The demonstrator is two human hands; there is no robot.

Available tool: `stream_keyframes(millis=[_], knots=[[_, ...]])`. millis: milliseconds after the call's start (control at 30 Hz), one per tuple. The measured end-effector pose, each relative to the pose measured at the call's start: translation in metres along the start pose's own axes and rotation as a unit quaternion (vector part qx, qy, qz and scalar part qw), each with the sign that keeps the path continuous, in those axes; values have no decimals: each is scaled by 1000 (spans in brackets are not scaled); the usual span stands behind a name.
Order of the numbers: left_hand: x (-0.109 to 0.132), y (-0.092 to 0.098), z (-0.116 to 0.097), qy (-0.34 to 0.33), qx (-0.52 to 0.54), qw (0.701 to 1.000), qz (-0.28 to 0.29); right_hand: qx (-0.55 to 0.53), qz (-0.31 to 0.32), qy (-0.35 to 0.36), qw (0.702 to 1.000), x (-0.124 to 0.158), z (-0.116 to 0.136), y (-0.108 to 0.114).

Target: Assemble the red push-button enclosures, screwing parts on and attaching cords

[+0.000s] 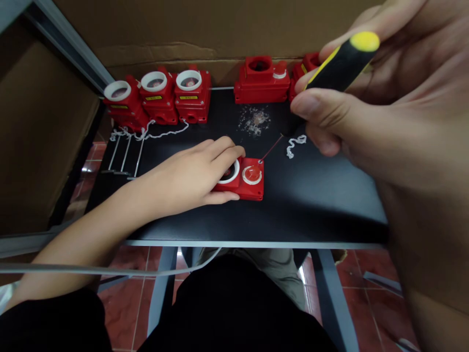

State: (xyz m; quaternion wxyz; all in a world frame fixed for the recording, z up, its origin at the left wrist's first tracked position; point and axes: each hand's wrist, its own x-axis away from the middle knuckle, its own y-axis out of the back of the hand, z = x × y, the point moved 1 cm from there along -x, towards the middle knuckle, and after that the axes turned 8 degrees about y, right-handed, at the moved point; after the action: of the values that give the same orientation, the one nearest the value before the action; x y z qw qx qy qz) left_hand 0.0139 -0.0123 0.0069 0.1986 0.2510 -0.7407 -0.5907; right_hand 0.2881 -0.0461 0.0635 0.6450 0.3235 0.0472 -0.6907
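Observation:
A red box [258, 191] with a white-ringed round window and a domed red button lies on the black table. My left hand [205, 171] grips its left end, fingers over the far side and thumb along the near side, partly covering the window. Close to the camera, my right hand [351, 105] is closed around a screwdriver [339, 63] with a black and yellow handle. Its thin shaft slants down to a screw [260, 161] at the box's far right corner, and the tip appears to touch it.
Several red boxes with white rings [190, 95] stand at the back left, with white cords and metal rods [124, 154] before them. Another red housing [262, 83] stands behind scattered shavings [254, 121]. A short white cord [292, 145] lies to the right. Cardboard [176, 29] backs the table.

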Motion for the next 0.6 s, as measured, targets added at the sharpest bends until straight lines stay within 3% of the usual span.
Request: stream_keyframes(millis=[433,600], knots=[[1,0,-5,10,-13,1000,1,35,-79,-29,996,10,6,-11],[0,-1,-5,8,-4,1000,3,40,-63,1,997,12,1,-11]])
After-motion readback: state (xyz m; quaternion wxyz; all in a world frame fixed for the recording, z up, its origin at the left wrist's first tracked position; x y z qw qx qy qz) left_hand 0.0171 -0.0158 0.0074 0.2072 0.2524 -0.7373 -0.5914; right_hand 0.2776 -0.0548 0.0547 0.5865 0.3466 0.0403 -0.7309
